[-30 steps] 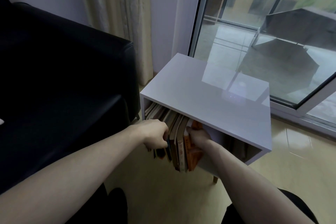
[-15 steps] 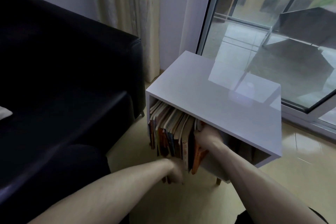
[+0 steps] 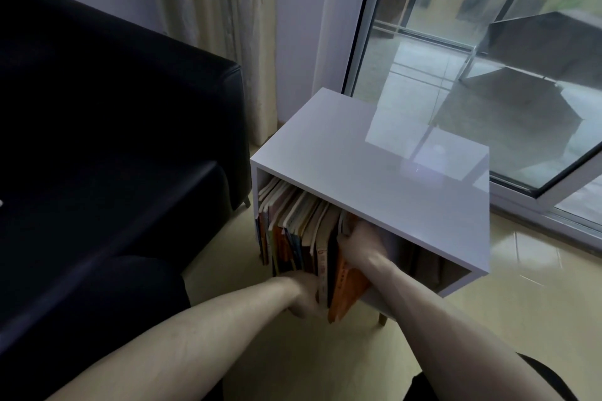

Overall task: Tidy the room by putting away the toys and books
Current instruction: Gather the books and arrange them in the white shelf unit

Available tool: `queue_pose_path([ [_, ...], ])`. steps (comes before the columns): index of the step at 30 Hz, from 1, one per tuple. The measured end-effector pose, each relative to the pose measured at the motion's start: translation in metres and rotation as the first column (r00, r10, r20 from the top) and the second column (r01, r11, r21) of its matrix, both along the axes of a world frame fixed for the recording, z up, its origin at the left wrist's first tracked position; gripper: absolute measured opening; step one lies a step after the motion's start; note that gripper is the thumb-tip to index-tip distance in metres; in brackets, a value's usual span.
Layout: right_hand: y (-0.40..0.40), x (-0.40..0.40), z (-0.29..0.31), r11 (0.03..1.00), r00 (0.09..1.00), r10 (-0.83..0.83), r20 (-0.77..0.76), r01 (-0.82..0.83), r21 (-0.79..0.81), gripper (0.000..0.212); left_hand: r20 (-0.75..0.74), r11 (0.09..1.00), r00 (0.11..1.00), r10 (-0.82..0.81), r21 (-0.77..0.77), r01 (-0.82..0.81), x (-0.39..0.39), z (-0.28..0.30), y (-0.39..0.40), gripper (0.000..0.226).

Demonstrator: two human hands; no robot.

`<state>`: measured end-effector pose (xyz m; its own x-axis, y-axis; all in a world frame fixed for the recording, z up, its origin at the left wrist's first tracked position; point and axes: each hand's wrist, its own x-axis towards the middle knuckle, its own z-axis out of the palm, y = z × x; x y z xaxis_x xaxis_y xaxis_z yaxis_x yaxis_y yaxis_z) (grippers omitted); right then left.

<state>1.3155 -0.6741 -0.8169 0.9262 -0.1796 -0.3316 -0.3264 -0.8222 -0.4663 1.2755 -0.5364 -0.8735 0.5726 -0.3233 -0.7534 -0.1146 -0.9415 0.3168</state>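
Two bare hands work at a row of books [image 3: 293, 231], seen from the head camera. Far left: black sofa [image 3: 114, 140], filling the left side, its arm just beside the white side table [image 3: 374, 156]. Beige curtain [image 3: 228, 26] hangs behind sofa and table. Books stand upright, leaning, packed in the open compartment under the table top, toward its left end; right part of the compartment shows dark, contents can't be told. Left hand [image 3: 304, 295] sits low at the front bottom edge of the books, fingers tucked under or against the spines; left grip hidden by the hand itself, can't tell if it's curled round anything. An orange book [image 3: 345, 286] is the rightmost one, tilted, its lower end sticking out past the shelf front. Right hand [image 3: 361, 244] reaches into the compartment on the right of the books, grip lying against the orange book, fingers partly hidden behind it; pinching or just pressing, can't tell. Table stands on a tan tiled floor [image 3: 488, 319]. Far right: glass sliding door [image 3: 456, 42], wet balcony outside.
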Motion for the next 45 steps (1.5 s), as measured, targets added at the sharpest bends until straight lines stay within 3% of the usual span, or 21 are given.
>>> queue_pose_path([
  [8,-0.007,-0.002,0.005,1.000,0.995,0.005,0.104,-0.006,0.010,0.011,-0.009,0.995,0.999,0.048,-0.088,-0.049,0.001,0.002,-0.005,0.045],
  [13,-0.011,-0.012,-0.009,0.997,0.995,0.040,0.088,-0.046,0.065,0.003,-0.021,0.997,0.999,0.033,-0.069,-0.035,-0.004,0.000,-0.012,0.048],
  [16,-0.014,-0.010,-0.013,0.984,0.999,-0.048,0.010,0.046,0.172,0.021,-0.016,0.998,1.000,0.010,-0.056,-0.011,-0.006,0.003,-0.013,0.055],
  [20,-0.015,-0.011,-0.022,0.947,0.988,-0.048,-0.144,0.091,0.307,0.039,-0.010,0.998,1.000,-0.016,-0.061,0.015,-0.008,0.010,-0.008,0.052],
  [26,-0.012,-0.006,-0.027,0.895,0.964,-0.053,-0.261,0.162,0.416,0.051,0.029,0.999,0.999,-0.030,-0.019,0.031,-0.009,0.013,0.001,0.056],
  [37,-0.009,-0.007,-0.021,0.896,0.955,-0.023,-0.295,0.151,0.418,0.074,0.013,0.999,1.000,-0.004,-0.035,0.005,-0.004,0.015,0.001,0.048],
  [45,-0.007,-0.013,-0.017,0.944,0.977,0.021,-0.213,0.051,0.325,0.062,0.018,0.998,1.000,0.014,-0.068,-0.013,0.003,0.010,0.005,0.044],
])
